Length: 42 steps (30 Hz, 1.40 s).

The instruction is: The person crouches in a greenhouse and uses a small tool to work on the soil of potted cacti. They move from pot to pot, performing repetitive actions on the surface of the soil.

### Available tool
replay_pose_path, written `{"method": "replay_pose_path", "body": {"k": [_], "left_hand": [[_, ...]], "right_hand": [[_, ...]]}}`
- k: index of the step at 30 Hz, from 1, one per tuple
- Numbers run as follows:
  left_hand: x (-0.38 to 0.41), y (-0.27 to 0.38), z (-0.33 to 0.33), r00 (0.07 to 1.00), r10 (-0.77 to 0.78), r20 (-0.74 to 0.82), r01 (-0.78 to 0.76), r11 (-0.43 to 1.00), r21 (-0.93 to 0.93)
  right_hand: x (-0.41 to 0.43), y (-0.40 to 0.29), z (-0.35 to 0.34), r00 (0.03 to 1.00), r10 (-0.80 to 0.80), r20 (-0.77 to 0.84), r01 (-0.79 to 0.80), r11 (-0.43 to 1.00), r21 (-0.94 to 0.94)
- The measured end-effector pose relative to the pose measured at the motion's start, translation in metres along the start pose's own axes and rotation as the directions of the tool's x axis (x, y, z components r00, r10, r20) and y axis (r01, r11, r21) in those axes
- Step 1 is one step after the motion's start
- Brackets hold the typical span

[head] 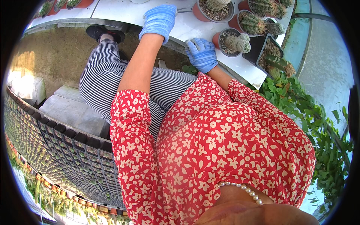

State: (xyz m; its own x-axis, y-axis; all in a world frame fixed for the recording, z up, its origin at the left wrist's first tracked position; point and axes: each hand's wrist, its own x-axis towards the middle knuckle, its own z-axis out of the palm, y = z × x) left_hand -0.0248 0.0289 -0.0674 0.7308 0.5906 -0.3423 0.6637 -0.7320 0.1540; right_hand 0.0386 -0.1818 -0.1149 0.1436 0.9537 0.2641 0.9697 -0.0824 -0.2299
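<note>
My left hand (159,21), in a blue striped work glove, is curled over the white tabletop (121,9). A thin two-pronged tool (184,10), possibly tweezers, sticks out from its right side; its other end is hidden by the hand. My right hand (202,54), gloved alike, rests at the table's near edge with fingers slightly spread and nothing visible in it. Just right of it stands a small brown pot (224,42) with a pale clustered cactus (237,43) leaning over the rim. Behind is a larger pot (215,17) of gravel with a rounded cactus.
Several spiny potted cacti (251,24) crowd the table's right end, beside a black square pot (260,53) with a tilted cactus. Green vines (298,104) hang at right. Black seedling trays (76,152) span the left, near concrete blocks (73,109).
</note>
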Motion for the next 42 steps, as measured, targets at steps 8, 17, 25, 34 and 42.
{"method": "replay_pose_path", "body": {"k": [8,17,25,34,42], "left_hand": [[0.009,0.003,0.003,1.0,0.008,0.008,-0.008,0.999,0.041],[0.001,0.012,-0.015,0.999,0.015,0.044,-0.018,0.996,0.085],[-0.007,0.002,-0.013,0.998,0.017,0.065,-0.023,0.996,0.085],[-0.037,-0.009,-0.031,0.989,-0.038,0.145,0.016,0.988,0.151],[-0.075,-0.029,-0.043,0.945,-0.209,0.249,0.178,0.974,0.144]], "right_hand": [[0.0,0.001,0.0,1.0,-0.002,0.014,0.002,1.0,-0.005],[-0.001,0.002,0.002,1.0,-0.012,-0.007,0.012,1.0,-0.012],[-0.001,0.001,0.0,1.0,-0.005,0.008,0.005,1.0,-0.016],[-0.002,0.005,0.002,1.0,-0.012,-0.017,0.011,0.999,-0.041],[0.0,0.005,-0.001,0.999,-0.036,-0.033,0.035,0.999,-0.023]]}}
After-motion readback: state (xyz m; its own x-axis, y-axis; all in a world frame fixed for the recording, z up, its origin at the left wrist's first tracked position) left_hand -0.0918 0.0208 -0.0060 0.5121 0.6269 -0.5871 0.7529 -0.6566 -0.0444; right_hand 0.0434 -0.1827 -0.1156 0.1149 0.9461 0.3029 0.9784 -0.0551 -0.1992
